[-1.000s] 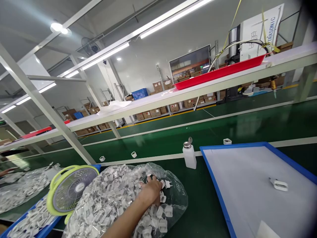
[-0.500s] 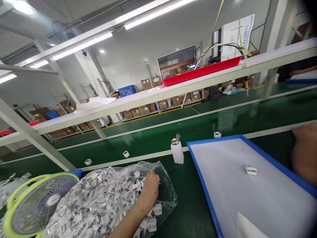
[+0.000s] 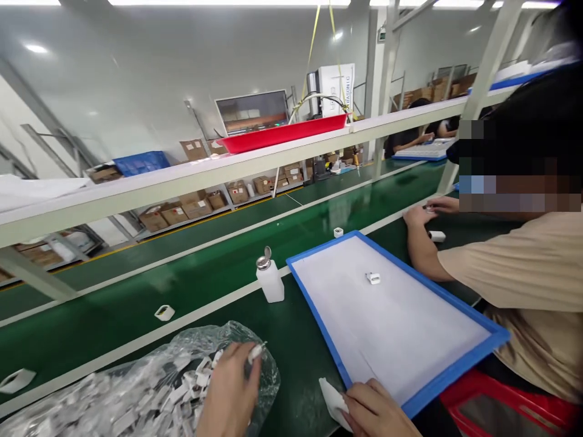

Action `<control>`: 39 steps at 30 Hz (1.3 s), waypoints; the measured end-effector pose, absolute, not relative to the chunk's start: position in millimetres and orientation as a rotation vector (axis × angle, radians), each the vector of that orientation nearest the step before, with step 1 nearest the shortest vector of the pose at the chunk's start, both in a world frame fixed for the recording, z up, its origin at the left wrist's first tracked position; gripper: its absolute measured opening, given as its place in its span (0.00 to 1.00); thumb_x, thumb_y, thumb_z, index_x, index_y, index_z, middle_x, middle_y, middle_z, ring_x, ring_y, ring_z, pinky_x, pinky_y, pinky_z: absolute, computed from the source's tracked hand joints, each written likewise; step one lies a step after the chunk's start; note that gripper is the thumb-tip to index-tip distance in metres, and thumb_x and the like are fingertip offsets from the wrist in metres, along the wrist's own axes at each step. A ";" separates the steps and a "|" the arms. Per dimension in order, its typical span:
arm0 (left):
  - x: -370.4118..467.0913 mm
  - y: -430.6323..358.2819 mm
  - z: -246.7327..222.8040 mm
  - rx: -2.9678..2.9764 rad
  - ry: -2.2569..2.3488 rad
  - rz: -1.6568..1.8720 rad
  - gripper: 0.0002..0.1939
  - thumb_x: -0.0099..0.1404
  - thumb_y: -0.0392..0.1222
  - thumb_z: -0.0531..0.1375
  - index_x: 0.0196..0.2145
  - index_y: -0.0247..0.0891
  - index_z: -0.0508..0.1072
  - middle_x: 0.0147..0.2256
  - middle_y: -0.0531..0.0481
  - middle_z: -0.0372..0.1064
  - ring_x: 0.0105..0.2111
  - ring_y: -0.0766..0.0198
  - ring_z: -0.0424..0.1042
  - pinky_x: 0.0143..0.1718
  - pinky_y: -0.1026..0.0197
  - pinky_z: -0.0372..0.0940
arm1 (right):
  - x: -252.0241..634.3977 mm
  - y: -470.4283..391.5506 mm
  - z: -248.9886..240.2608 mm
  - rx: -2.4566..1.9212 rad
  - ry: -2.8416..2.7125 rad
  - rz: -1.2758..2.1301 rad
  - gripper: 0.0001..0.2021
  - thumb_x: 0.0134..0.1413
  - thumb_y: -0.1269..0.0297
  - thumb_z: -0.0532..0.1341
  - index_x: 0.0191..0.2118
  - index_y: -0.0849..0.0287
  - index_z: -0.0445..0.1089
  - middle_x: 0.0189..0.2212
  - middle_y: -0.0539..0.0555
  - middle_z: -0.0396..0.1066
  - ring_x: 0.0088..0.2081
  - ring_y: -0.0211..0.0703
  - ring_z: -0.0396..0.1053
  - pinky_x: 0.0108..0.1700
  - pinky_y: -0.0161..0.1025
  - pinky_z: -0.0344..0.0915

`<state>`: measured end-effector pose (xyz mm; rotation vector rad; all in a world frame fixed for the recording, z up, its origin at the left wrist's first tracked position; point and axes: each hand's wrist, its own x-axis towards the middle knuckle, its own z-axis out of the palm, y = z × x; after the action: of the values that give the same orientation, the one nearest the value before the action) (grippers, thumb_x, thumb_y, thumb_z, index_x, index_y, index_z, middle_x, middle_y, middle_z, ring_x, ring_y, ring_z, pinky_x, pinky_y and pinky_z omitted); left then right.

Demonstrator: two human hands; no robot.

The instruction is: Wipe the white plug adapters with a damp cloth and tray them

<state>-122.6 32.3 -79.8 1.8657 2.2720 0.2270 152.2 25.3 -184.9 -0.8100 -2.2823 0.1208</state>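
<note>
My left hand (image 3: 232, 385) is above the right end of a clear plastic bag (image 3: 109, 388) full of small white plastic parts. Its thumb and fingers pinch one small white part (image 3: 255, 352). Near the bottom edge, my right hand (image 3: 376, 409) grips a folded white cloth (image 3: 334, 402) beside the near left edge of a blue-rimmed tray (image 3: 319, 315). A single white part with metal prongs (image 3: 373, 278) lies on the tray's white lining.
A white pump bottle (image 3: 271, 282) with its lid up stands left of the tray. White housings (image 3: 164, 312) sit along the green belt. A person in a beige shirt (image 3: 514, 261) works at the right. A red tray (image 3: 286, 132) rests on the shelf above.
The view has swung right. My left hand has lifted from the pile with a white part. My right hand has come into view with the cloth. More of the person at right shows.
</note>
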 end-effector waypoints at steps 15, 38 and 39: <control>-77.8 9.7 -144.3 1.633 1.785 0.408 0.33 0.62 0.42 0.64 0.64 0.50 0.64 0.62 0.45 0.64 0.50 0.53 0.73 0.43 0.62 0.70 | 135.0 -5.3 -147.7 -1.266 -1.253 1.145 0.15 0.67 0.53 0.57 0.31 0.56 0.67 0.25 0.49 0.64 0.30 0.42 0.68 0.31 0.31 0.69; -98.2 -2.2 -183.6 2.129 1.481 0.871 0.19 0.66 0.23 0.48 0.40 0.40 0.72 0.34 0.47 0.74 0.36 0.59 0.73 0.37 0.59 0.72 | 78.4 -5.4 -188.0 -1.010 -2.164 0.560 0.20 0.65 0.80 0.52 0.60 0.64 0.64 0.36 0.57 0.68 0.34 0.43 0.70 0.35 0.38 0.71; -97.4 -2.1 -184.6 2.161 1.482 0.900 0.18 0.66 0.23 0.48 0.40 0.40 0.72 0.33 0.48 0.73 0.35 0.59 0.73 0.37 0.60 0.72 | 79.2 -7.5 -192.7 -0.982 -2.200 0.450 0.22 0.64 0.81 0.53 0.62 0.68 0.63 0.35 0.57 0.69 0.33 0.43 0.69 0.33 0.39 0.71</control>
<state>-97.4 -2.1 -184.6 2.1611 1.4817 0.8997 79.2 -7.5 -192.7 -0.9819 -2.2003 0.4501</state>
